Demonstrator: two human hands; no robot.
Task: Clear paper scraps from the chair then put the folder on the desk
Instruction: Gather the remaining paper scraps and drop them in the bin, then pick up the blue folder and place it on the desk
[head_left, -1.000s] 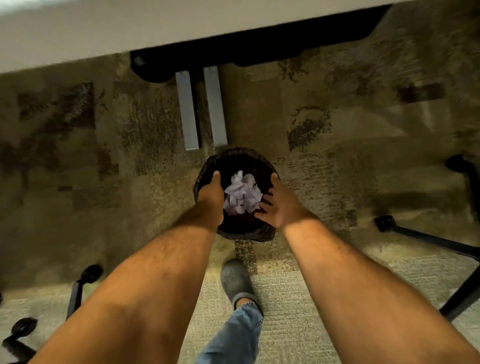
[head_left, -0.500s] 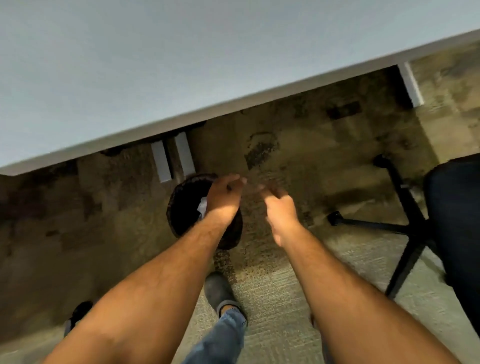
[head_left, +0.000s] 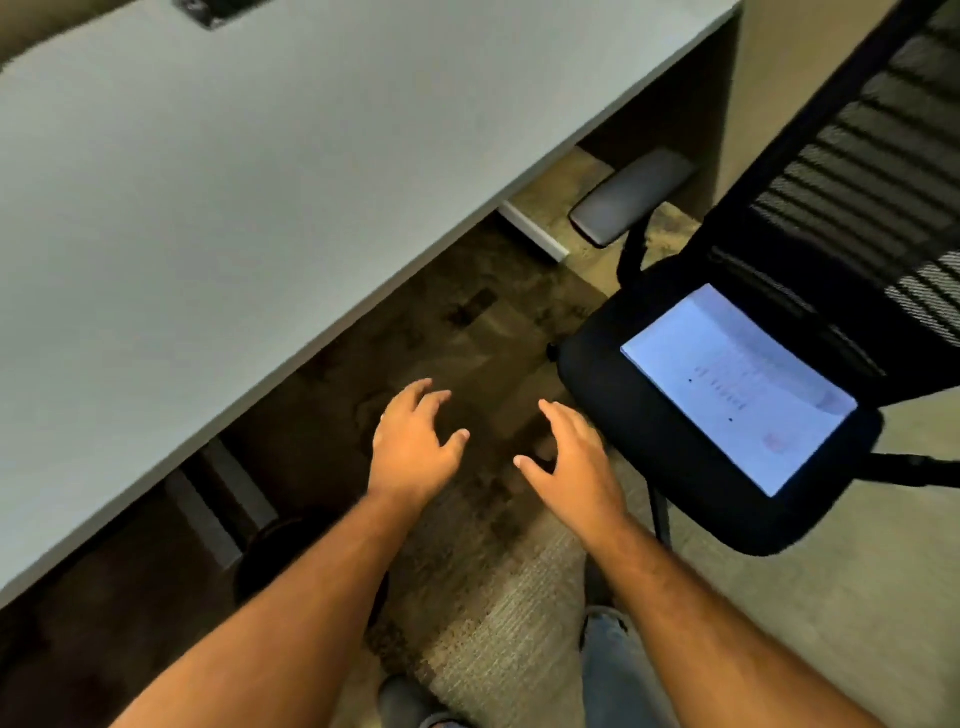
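Note:
A pale folder (head_left: 737, 387) with faint print lies flat on the black seat of an office chair (head_left: 639, 415) at the right. No paper scraps show on the seat. My left hand (head_left: 415, 447) and my right hand (head_left: 569, 460) hover over the carpet, both empty with fingers spread. My right hand is just left of the seat's front corner, apart from it. The grey desk (head_left: 218, 197) fills the upper left. A dark waste bin (head_left: 291, 551) sits half hidden under the desk edge, behind my left forearm.
The chair's mesh backrest (head_left: 872, 171) rises at the far right and its grey armrest (head_left: 631, 200) points toward the desk. A desk leg foot (head_left: 532, 236) rests on the patterned carpet. My jeans leg and shoe are at the bottom.
The view has swung up and right from the bin, where the white scraps lay, to the chair. Both hands left the bin and now hang open near the seat.

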